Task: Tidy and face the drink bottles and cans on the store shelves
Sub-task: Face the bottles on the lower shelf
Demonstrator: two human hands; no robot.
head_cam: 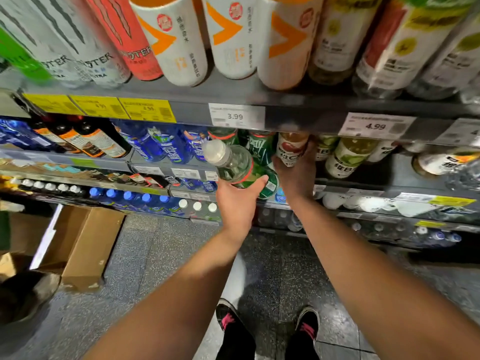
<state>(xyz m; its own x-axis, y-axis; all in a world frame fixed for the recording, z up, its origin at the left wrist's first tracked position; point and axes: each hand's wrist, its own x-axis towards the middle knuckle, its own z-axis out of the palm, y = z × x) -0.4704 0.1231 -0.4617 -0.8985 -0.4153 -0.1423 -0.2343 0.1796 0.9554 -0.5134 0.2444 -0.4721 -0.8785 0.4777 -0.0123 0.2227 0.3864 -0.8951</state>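
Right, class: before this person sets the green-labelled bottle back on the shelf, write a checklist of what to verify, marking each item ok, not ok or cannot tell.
1. Left hand holds the green-labelled bottle securely: ok, fingers wrap its lower body.
2. Bottle upright: not ok, it tilts, white cap toward the camera.
3. Cap closed: ok, the white cap is on.
4. Right hand steadies the red-labelled bottle beside the gap: ok, it grips it on the shelf.
5. Free slot for the bottle: cannot tell, the hands hide the shelf there.
6. Label faces outward: cannot tell, it is blurred.
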